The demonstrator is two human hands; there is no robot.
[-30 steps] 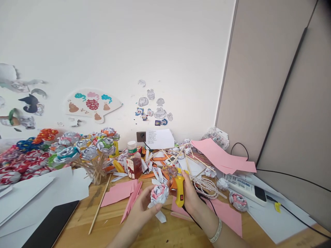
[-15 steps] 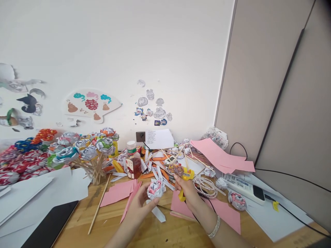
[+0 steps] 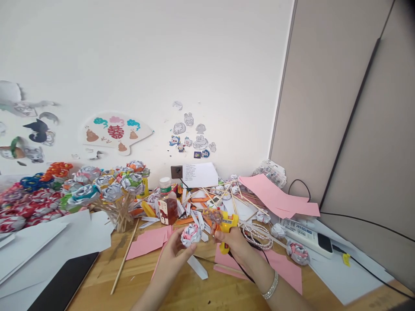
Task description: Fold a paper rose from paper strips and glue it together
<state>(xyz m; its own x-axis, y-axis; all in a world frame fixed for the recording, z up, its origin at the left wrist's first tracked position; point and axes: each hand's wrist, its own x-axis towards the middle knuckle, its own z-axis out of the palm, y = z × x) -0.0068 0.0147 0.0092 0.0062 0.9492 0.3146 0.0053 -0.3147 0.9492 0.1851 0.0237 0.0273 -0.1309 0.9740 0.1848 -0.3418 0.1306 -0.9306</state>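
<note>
One flower (image 3: 191,235), apparently at gluing
Left hand (image 3: 176,251) pinches it; right hand (image 3: 238,244) clasps a glue gun (image 3: 229,223); dabbing should need steady aim.

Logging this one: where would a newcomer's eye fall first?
Probably on the multicoloured heap of paper roses at the left of the wooden table. Next, near the middle, the yellow plastic glue gun in the right hand and the pink-and-white paper rose in the left hand. A white fan-shaped cutout marks the white wall, left of centre.
</note>
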